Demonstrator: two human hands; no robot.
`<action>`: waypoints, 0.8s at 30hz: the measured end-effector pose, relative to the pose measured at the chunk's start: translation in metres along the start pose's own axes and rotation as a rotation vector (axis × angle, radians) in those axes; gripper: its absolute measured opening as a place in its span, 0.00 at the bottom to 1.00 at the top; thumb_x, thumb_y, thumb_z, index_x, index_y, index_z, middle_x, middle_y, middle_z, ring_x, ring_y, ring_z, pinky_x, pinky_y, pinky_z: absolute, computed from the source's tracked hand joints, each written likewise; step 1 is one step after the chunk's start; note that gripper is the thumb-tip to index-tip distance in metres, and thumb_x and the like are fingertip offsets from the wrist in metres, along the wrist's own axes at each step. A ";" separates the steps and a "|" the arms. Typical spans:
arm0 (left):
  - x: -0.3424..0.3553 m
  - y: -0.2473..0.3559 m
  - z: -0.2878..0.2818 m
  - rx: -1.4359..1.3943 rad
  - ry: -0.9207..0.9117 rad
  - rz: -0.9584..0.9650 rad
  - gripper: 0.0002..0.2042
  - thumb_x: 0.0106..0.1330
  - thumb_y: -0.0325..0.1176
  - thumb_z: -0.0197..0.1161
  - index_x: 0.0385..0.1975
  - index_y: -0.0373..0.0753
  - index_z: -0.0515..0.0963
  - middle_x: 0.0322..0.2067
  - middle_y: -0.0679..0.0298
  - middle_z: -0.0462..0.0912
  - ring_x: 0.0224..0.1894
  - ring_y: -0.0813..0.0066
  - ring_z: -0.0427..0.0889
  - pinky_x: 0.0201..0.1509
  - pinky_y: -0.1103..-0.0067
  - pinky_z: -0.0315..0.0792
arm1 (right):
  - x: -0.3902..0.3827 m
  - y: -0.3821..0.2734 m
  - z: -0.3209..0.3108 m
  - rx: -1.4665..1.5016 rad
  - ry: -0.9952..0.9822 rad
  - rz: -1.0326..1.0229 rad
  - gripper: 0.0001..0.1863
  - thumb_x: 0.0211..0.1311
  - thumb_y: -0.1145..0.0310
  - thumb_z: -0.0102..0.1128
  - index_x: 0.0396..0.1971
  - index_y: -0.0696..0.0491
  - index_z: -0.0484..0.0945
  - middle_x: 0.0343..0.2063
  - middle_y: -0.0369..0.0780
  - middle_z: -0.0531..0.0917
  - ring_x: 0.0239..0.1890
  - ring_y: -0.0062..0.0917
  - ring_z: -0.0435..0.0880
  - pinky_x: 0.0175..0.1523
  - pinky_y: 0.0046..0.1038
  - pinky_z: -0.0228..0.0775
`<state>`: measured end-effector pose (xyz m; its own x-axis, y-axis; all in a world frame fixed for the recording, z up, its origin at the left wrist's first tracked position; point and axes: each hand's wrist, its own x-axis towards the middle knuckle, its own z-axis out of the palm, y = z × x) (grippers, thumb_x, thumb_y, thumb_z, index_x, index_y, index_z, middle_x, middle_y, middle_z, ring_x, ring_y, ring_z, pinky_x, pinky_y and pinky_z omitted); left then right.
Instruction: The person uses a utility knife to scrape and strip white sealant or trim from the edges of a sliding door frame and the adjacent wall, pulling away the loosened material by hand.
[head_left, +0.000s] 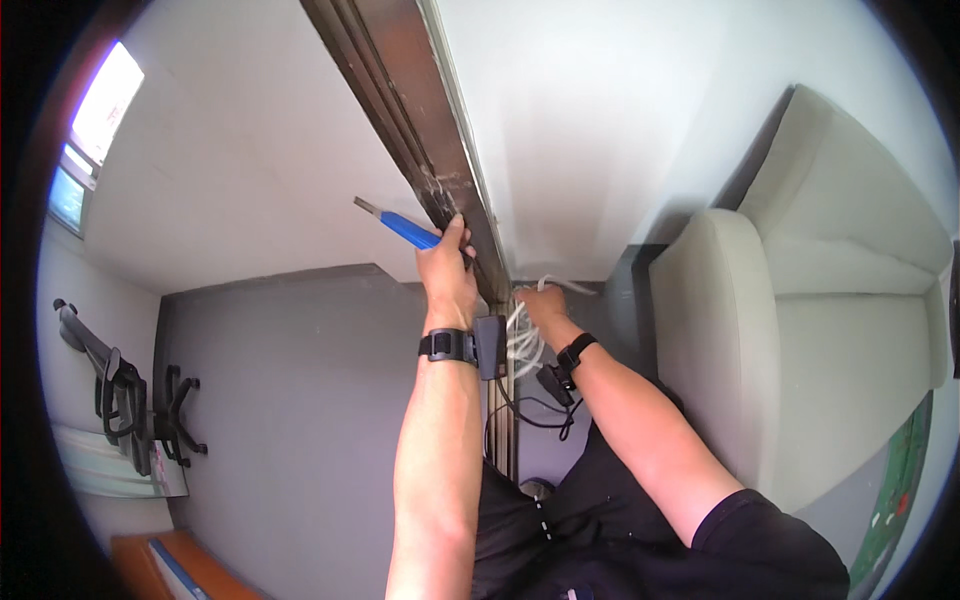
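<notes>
My left hand (pixel 447 268) is closed around a blue-handled tool (pixel 408 230) whose flat grey metal tip points to the upper left. Its thumb and fingers rest against the dark brown door frame (pixel 408 95), beside a scuffed patch with whitish bits. To the right of the frame, my right hand (pixel 543 305) is closed on a loose bundle of white strips (pixel 522 345). Several strips hang below that hand, and one end sticks out past it to the right. The exact kind of the blue tool is not clear.
A beige armchair (pixel 725 300) stands close on my right. Black cables (pixel 525 412) dangle from the wrist devices near the floor track. Beyond the frame on the left are a black office chair (pixel 125 390), an orange-brown wooden piece (pixel 205 575) and grey floor (pixel 300 420).
</notes>
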<state>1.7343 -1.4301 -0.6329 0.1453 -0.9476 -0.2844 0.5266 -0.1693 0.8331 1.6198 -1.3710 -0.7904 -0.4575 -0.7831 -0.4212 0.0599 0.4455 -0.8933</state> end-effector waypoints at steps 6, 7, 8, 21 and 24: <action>-0.027 0.009 -0.057 0.049 0.106 0.055 0.10 0.66 0.33 0.63 0.38 0.37 0.70 0.31 0.66 0.73 0.26 0.78 0.73 0.25 0.82 0.66 | 0.034 0.049 -0.064 -0.250 -0.059 0.222 0.13 0.41 0.65 0.67 0.25 0.60 0.82 0.21 0.42 0.81 0.21 0.30 0.78 0.26 0.34 0.68; -0.030 0.001 -0.081 0.052 0.114 0.053 0.11 0.68 0.37 0.62 0.38 0.37 0.69 0.30 0.66 0.70 0.25 0.79 0.70 0.24 0.82 0.65 | 0.040 0.049 -0.071 -0.352 -0.041 0.198 0.12 0.40 0.65 0.66 0.23 0.59 0.82 0.20 0.42 0.81 0.20 0.30 0.77 0.26 0.34 0.68; -0.051 -0.009 -0.078 0.097 0.181 0.039 0.12 0.69 0.39 0.60 0.35 0.38 0.69 0.27 0.67 0.68 0.24 0.79 0.70 0.23 0.82 0.65 | 0.051 0.059 -0.090 -0.378 -0.074 0.227 0.12 0.39 0.64 0.64 0.20 0.59 0.81 0.19 0.43 0.80 0.19 0.31 0.77 0.25 0.34 0.68; -0.175 -0.016 -0.103 0.258 0.111 -0.182 0.09 0.70 0.37 0.56 0.34 0.37 0.70 0.23 0.68 0.71 0.21 0.81 0.69 0.23 0.83 0.63 | 0.112 0.115 -0.010 -0.445 -0.297 0.309 0.12 0.50 0.66 0.60 0.23 0.62 0.79 0.18 0.44 0.80 0.19 0.32 0.79 0.23 0.37 0.69; -0.184 0.014 -0.112 0.330 0.181 -0.119 0.09 0.70 0.37 0.57 0.35 0.37 0.70 0.24 0.67 0.71 0.21 0.82 0.69 0.24 0.85 0.63 | 0.112 0.138 0.028 -0.373 -0.575 0.028 0.09 0.55 0.71 0.58 0.22 0.63 0.78 0.17 0.40 0.77 0.19 0.29 0.75 0.23 0.34 0.66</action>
<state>1.8092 -1.2280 -0.6223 0.2605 -0.8580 -0.4428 0.2552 -0.3811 0.8886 1.6014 -1.4093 -0.9653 0.0898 -0.8288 -0.5523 -0.2922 0.5082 -0.8101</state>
